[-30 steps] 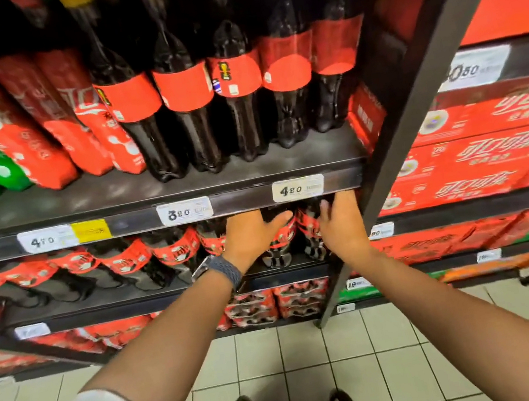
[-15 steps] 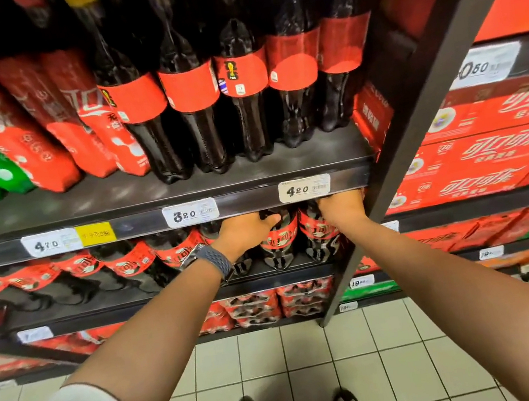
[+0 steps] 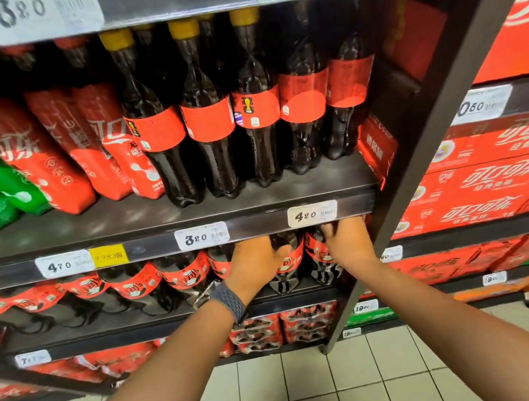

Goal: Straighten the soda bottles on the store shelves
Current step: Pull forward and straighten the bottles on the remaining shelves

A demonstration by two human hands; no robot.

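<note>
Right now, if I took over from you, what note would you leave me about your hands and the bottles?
Left hand: reaching in at a cola bottle near the right end of the lower shelf. Its fingers are hidden under the shelf lip, so the grip is unclear.
Right hand: at the last bottle beside the post, fingers also hidden.
Done: the yellow-capped bottles on the shelf above stand upright.
Left: probably finish these end bottles, then check the lower row leftward.
</note>
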